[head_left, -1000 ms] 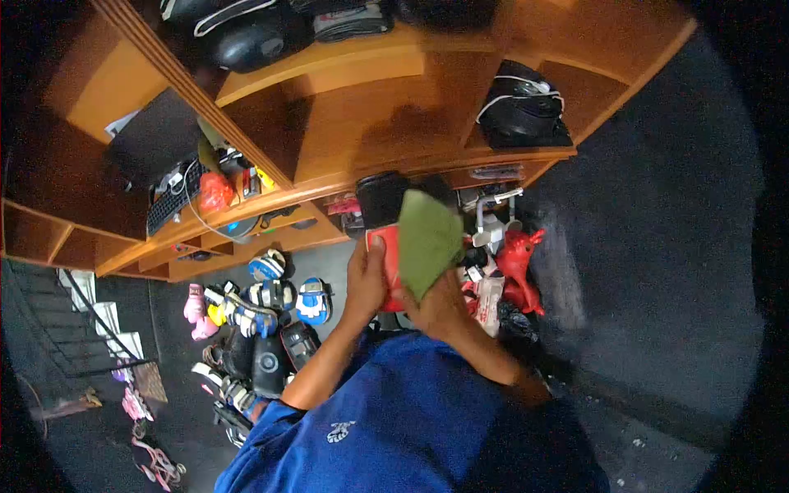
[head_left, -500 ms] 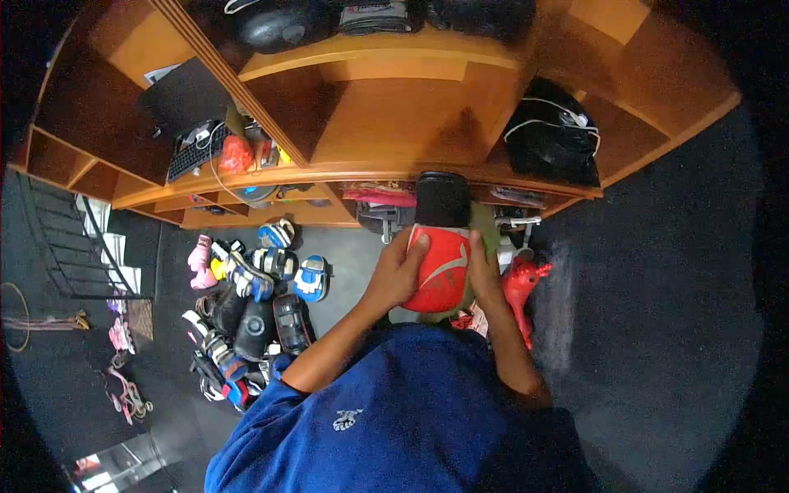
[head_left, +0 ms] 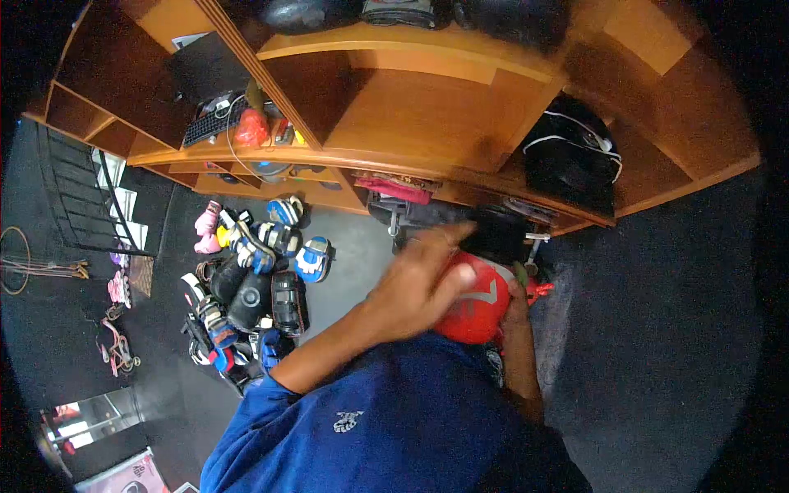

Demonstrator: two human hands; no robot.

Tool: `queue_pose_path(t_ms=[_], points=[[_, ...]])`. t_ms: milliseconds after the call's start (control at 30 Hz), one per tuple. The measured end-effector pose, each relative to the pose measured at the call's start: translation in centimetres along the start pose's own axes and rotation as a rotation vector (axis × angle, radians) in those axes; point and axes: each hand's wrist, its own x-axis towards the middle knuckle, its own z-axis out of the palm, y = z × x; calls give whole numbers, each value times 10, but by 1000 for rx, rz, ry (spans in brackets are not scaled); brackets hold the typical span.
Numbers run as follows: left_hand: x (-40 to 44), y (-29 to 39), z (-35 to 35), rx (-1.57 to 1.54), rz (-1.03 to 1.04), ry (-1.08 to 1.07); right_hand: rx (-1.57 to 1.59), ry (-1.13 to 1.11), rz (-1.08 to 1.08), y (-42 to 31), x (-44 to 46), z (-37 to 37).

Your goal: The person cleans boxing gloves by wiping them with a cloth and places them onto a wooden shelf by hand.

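Note:
A red padded item (head_left: 478, 311) with a pale curved mark and a black cuff (head_left: 497, 234) is in front of my chest; it looks like a boxing glove. My right hand (head_left: 518, 304) grips its right edge, with a bit of green cloth (head_left: 520, 274) showing by the fingers. My left hand (head_left: 423, 283) is over the left side of the red item, its fingers extended and apart, slightly blurred. Whether the left palm touches the red surface is hard to tell.
Ahead stands a wooden shelf unit (head_left: 329, 156) holding a black bag (head_left: 571, 152), a keyboard (head_left: 215, 123) and a red plastic bag (head_left: 252, 129). Black and blue pads (head_left: 251, 300) lie piled on the floor at left, near pink gloves (head_left: 207, 228). A stair railing (head_left: 78, 189) is farther left.
My left hand has let go of the red item's left edge and opened over it. The item has shifted right and tilted, and the green cloth is now mostly hidden.

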Motion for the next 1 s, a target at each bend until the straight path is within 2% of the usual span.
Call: queue_pose_path(t_ms=[33, 67, 100, 167, 300, 400, 433, 500, 567, 600, 667, 733, 767, 800, 833, 867, 900, 933, 967, 1000], points=[[2, 27, -13, -319, 123, -64, 22, -13, 85, 2, -4, -16], [2, 42, -12, -597, 403, -71, 21, -19, 115, 1, -9, -18], [1, 58, -12, -825, 545, -166, 21, -19, 140, 3, -14, -21], [-9, 94, -1, -1166, 694, -337, 20, -3, 166, 6, -25, -21], [-29, 132, 31, -1605, 702, -457, -7, 38, 118, 9, -36, -10], [-46, 153, 47, -1974, 645, -308, -19, 89, 71, 11, -35, -1], [-48, 148, 50, -1964, 655, -296, -23, 109, 57, 13, -36, 4], [-16, 106, 29, -1436, 847, -562, -38, 148, 29, 14, -35, 13], [4, 64, -20, -996, 363, -460, -68, 192, 4, 17, -37, 25], [6, 47, -27, -948, 107, -486, -100, 221, -16, 18, -35, 29], [10, -8, -8, -1135, 53, -210, -177, 279, -59, 23, -36, 33], [5, -49, -10, -1422, -289, -115, -285, 339, -124, 29, -30, 32], [1, -65, -9, -1499, -348, -76, -403, 393, -193, 31, -23, 33], [-4, -83, -8, -1358, -384, -105, -614, 410, -263, 26, -19, 43], [-9, -100, -6, -1219, -417, -133, -619, 407, -255, 25, -17, 47], [-13, -114, -5, -1226, -418, -127, -682, 301, -348, 24, -15, 49], [-16, -125, -5, -952, -362, -298, -743, 194, -442, 20, -12, 50], [-20, -132, -3, -673, -304, -460, -845, 1, -435, 9, -10, 48], [-25, -131, 1, -682, -306, -463, -850, 7, -430, 10, -1, 36], [-30, -128, 6, -912, -428, -503, -767, 17, -309, 18, 14, 17]])
